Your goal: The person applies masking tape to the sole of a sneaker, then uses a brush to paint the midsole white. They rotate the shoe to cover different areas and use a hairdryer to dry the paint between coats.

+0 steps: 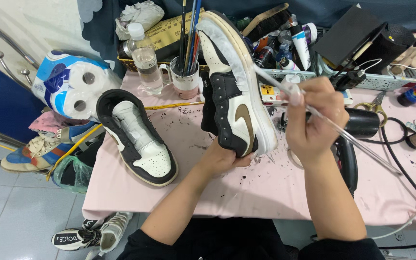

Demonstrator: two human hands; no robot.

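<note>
My left hand point(222, 159) grips a white, black and tan high-top sneaker point(232, 91) from below, holding it upright on its heel with the sole turned right. My right hand point(311, 118) pinches a thin clear-handled paintbrush point(333, 127), its tip against the sneaker's white midsole edge near the top. The matching second sneaker point(138, 137) lies on the pink table cover point(193, 192) to the left, opening facing up.
A mug of brushes point(186, 77) and a plastic water bottle point(146, 60) stand behind the shoes. White baskets point(371, 79) hold paint bottles and tools at the back. A black hair dryer point(362, 123), cables and scissors point(374, 103) lie right. Toilet rolls point(71, 84) and other shoes sit left.
</note>
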